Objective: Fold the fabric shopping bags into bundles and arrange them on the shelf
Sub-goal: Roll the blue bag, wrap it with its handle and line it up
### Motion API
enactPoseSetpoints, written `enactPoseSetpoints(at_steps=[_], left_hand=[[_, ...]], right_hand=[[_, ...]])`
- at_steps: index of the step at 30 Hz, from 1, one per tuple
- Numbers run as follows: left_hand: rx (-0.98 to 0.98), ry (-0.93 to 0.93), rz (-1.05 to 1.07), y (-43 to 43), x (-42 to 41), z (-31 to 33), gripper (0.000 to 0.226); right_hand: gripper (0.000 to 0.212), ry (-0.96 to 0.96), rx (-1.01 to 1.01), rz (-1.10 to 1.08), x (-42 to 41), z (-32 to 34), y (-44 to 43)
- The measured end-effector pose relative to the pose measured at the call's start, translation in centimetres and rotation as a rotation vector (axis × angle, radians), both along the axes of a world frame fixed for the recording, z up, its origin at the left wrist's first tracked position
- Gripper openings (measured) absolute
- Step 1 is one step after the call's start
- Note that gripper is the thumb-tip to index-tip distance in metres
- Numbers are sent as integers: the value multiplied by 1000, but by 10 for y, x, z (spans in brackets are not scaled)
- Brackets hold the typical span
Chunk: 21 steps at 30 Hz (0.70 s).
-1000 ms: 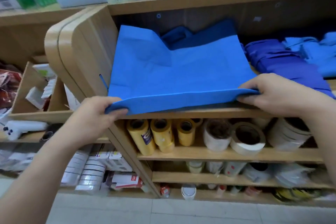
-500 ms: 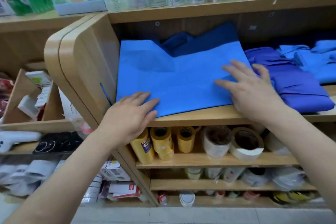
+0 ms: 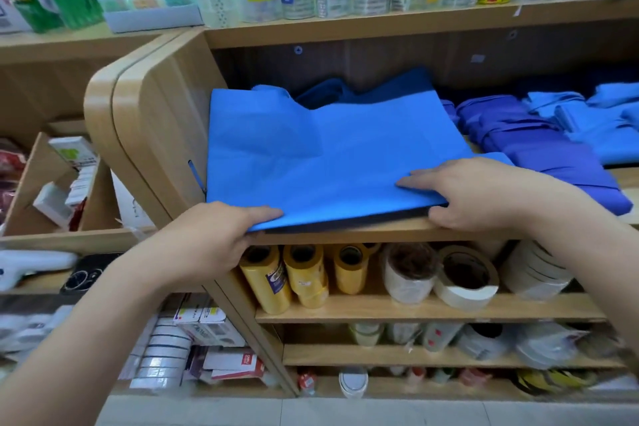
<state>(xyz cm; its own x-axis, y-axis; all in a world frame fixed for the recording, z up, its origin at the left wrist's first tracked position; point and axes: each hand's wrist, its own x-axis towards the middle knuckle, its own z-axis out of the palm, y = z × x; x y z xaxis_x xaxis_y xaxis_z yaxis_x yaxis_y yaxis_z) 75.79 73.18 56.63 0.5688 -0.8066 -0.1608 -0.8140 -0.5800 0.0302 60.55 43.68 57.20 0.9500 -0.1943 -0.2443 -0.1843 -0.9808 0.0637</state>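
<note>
The left hand [image 3: 214, 239] pinches the near left corner of the bright blue bag [image 3: 328, 156]: its thumb [image 3: 266, 213] lies flat on top of the cloth while the other fingers are tucked beneath, out of sight. The right hand [image 3: 484, 194] grips the same near edge close to its right corner, thumb stretched leftward over the top of the cloth and the remaining fingers [image 3: 439, 218] curled under the hem against the shelf lip. Between the two hands the near edge of the bag is raised slightly, with a dark gap showing under it. The bag lies spread flat at the left end of the shelf [image 3: 345, 232], its near edge along the shelf's front edge and its left side just beside the rounded wooden side panel [image 3: 148, 121]. At the back of the shelf, partly under the bag, lies a heap of darker blue bags [image 3: 380, 90]. Just to the right along the shelf sits a folded violet-blue bundle [image 3: 536, 145], touching the spread bag's right side, and beyond it, toward the right end, lighter blue bundles [image 3: 608, 124]. On the board below stand yellow rolls [image 3: 294, 273] and white tape rolls [image 3: 463, 277].
</note>
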Motion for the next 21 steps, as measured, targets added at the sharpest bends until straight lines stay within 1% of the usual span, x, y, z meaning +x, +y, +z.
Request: enactPoseSetpoints(at_steps=[2,3,5,7,8,10,11,12,13,14,16,18,20,21], left_hand=[[-82,99,45,8,1,8,32],[-136,155,58,13,3,11,22],[-310,277,105,23,7,14,10],[-573,371,214,27,6,11,6],[-728,387,295,27,2,7,5],[-984,348,446,22,-6,-4,10],[-1046,273,478,18,-11,-9,14],[-1061,163,481,15,-17,-14,17],[-1038,16,455,11,-21,-18,22],[-982,-157,401,9,-22,-20,27],[-795,-467,280,3,-17,-25,32],[-580,-636,267,-4,-11,-26,30],[-394,-728,235,-14,-6,-24,26],[-348,-742,185,-19,-5,-22,25]], right_hand=[[63,-18,-50,16,-1,6,0],[59,-42,-47,6,-2,9,1],[38,-108,17,-31,-5,14,-3],[14,-152,112,-105,-6,19,-16],[9,-166,162,-152,-7,21,-22],[18,-201,213,-234,-8,27,-33],[22,-228,216,-263,-7,29,-36],[31,-256,198,-283,-5,30,-38],[45,-262,160,-303,-3,30,-41],[59,-247,113,-317,0,31,-42],[74,-192,4,-336,7,30,-42],[78,-152,-94,-325,16,31,-41],[78,-138,-179,-313,24,33,-36],[78,-136,-210,-310,27,34,-33]])
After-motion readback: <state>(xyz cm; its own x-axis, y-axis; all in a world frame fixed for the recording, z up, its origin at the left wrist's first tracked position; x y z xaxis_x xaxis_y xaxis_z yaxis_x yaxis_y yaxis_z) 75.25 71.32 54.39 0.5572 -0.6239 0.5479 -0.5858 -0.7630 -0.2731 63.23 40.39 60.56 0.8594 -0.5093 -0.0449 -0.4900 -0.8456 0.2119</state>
